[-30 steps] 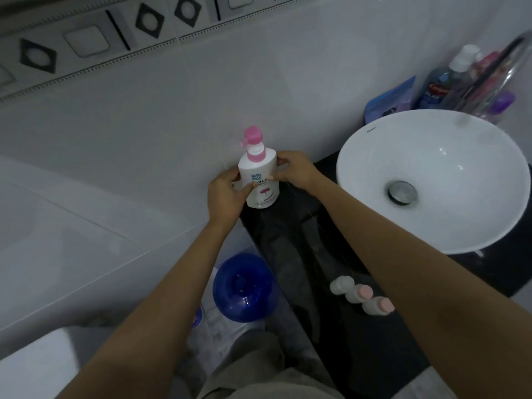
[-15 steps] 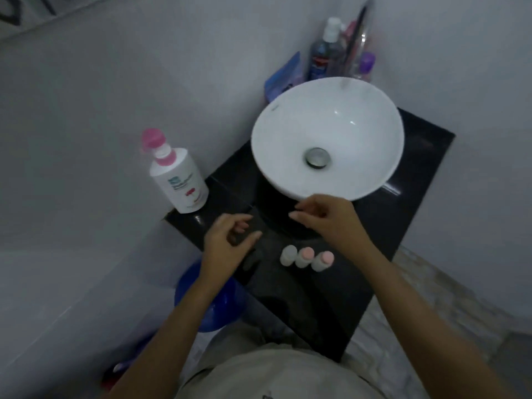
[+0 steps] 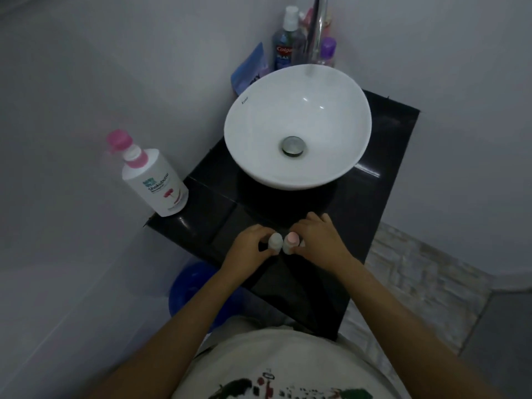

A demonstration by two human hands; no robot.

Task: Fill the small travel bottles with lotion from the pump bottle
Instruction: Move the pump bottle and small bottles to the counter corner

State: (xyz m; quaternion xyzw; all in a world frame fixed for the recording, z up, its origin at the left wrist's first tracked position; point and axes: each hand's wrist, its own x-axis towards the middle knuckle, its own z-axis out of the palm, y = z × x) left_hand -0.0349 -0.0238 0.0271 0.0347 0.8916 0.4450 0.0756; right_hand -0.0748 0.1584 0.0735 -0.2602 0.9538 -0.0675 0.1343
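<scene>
The pump bottle [image 3: 155, 180] stands upright at the far left corner of the black counter [image 3: 383, 156], well apart from the hands; it looks full and fairly heavy, best held round its smooth body. Near the front edge, the left hand [image 3: 249, 247] curls round a white-capped travel bottle [image 3: 275, 242] and the right hand [image 3: 319, 243] round a pink-capped one [image 3: 291, 241], both light, small and probably slippery. A third bottle is barely visible behind the right fingers.

A glossy black surface [image 3: 383, 203] carries a white basin [image 3: 339, 110], a pink-capped pump bottle [image 3: 155, 182] at its left corner, and small travel bottles [image 3: 275, 241] near the front edge.
</scene>
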